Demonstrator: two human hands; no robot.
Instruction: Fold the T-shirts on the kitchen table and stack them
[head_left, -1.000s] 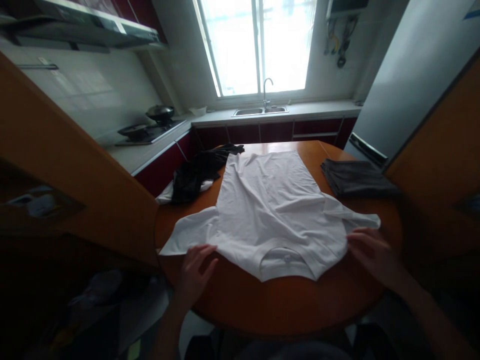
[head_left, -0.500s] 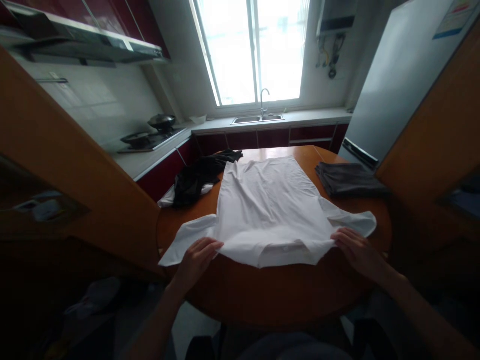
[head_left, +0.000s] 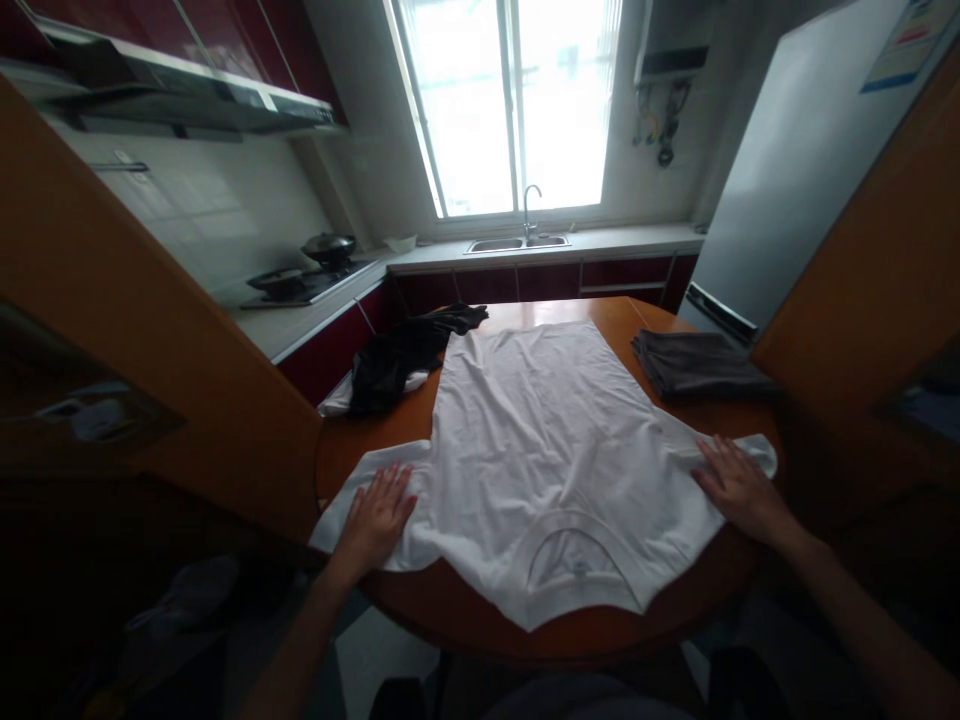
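Observation:
A white T-shirt (head_left: 540, 420) lies spread over the round wooden table (head_left: 480, 625), its neckline towards me and its hem at the far side. My left hand (head_left: 379, 515) rests flat on the left sleeve, fingers stretched out. On the right sleeve lies my right hand (head_left: 739, 488), also flat with the fingers apart. Neither hand grips the cloth. Some wrinkles run across the shirt's body, and the collar hangs near the table's front edge.
Dark crumpled clothing (head_left: 401, 355) with a bit of white cloth lies at the table's back left. A folded dark grey garment (head_left: 697, 362) sits at the back right. Behind are a counter with a sink (head_left: 517, 243), a stove (head_left: 300, 285) and a fridge (head_left: 795, 170).
Both hands have let go of the shirt's shoulder edges and now lie flat on the sleeves. The collar end has come down towards me and the shirt lies flatter.

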